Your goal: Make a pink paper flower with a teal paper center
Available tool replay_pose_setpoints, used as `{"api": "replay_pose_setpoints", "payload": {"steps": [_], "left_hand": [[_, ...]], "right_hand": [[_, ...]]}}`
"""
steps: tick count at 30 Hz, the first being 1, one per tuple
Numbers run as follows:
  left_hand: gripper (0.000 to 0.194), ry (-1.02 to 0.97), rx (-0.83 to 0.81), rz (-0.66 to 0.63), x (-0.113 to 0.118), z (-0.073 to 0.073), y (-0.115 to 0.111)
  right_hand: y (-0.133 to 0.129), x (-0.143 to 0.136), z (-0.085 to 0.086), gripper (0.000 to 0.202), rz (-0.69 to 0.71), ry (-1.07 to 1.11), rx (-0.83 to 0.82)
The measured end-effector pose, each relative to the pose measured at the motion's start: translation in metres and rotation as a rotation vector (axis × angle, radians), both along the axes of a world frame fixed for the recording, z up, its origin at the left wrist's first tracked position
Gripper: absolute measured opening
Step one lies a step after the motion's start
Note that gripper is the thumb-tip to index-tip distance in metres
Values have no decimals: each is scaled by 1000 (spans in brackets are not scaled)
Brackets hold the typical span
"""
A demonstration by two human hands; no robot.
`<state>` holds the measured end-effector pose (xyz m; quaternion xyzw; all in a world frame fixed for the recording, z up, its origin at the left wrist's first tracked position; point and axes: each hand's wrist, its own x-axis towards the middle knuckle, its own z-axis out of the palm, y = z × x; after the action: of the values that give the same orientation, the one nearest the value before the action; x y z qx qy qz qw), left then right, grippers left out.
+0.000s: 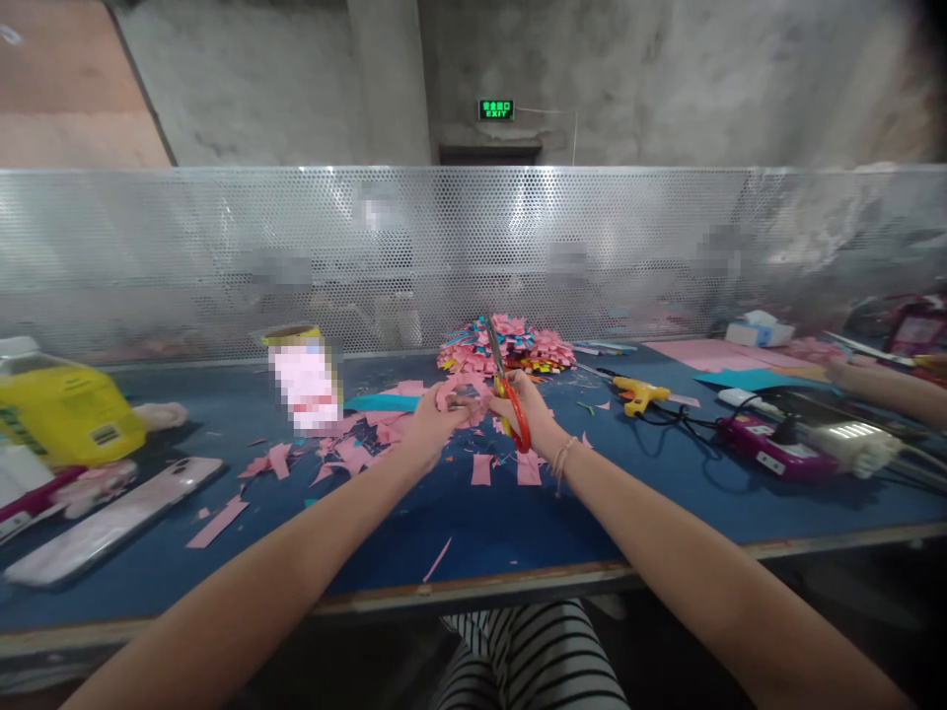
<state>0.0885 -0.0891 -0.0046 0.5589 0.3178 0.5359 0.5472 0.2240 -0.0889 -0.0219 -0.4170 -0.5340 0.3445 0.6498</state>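
Note:
Pink paper is pinched in my left hand (438,420), at the middle of the blue table (392,552). My right hand (534,412) is wrapped round scissors (522,419) with red and yellow handles, their blades pointing up and away from me. Both hands are close together, and the pink paper (468,387) reaches between them. Cut pink pieces (353,454) lie around and to the left of my left hand. Two small pink rectangles (481,469) lie below the hands. Just beyond them rises a heap of pink, blue and yellow paper bits (510,345).
At left are a phone (118,523), a yellow-labelled bottle (81,414) and a partly blurred tin (296,335). To the right lie a yellow glue gun (639,394), cables and a purple power strip (776,449). Another person's arm (888,390) reaches in at far right.

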Motion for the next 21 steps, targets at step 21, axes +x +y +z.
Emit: {"api": "replay_pose_setpoints", "payload": {"steps": [21], "left_hand": [[27,-212,64,170,-10,9,13]], "right_hand": [[-19,-1,4,36,0,-375,-52]]}}
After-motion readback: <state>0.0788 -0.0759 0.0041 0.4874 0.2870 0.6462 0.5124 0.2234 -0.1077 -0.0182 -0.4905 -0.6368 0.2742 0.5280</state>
